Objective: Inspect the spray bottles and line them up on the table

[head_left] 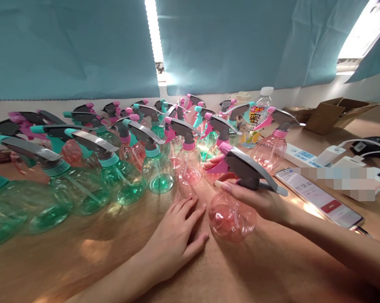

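Observation:
My right hand [253,198] is wrapped round the neck of a pink spray bottle [232,216], which has a grey and pink trigger head with its nozzle toward the upper left. The bottle's base is at the tabletop. To its left, my left hand [177,235] lies on the brown table [114,269] with its fingers spread and nothing in it. Just beyond the left fingertips stand a clear pink spray bottle [189,166] and a green one [158,172].
Several green and pink spray bottles crowd the back and left. On the right are a lit phone [319,198], a white power strip [299,155] with plugs, an open cardboard box [331,115] and a labelled drink bottle [256,120]. Blue-green cloth [83,46] hangs behind.

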A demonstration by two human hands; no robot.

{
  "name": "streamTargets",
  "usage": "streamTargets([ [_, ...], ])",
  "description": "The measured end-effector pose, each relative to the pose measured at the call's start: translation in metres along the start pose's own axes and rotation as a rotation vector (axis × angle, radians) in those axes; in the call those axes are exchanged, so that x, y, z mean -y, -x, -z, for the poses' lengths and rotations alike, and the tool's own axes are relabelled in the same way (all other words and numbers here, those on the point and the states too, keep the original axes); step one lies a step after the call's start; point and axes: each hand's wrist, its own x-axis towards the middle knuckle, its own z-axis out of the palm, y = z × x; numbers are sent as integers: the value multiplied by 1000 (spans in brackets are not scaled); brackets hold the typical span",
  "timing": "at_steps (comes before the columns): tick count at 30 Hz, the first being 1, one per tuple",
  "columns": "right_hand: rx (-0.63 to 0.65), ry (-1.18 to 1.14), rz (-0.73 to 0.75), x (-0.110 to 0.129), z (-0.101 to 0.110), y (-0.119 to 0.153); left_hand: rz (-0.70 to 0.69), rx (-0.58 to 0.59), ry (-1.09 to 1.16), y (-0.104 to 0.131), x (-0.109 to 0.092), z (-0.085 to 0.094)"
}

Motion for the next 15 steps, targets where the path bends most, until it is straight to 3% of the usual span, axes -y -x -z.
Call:
streamTargets([
  [15, 42, 44, 30, 1, 3, -2, -18, -6, -20, 1, 3, -3],
])
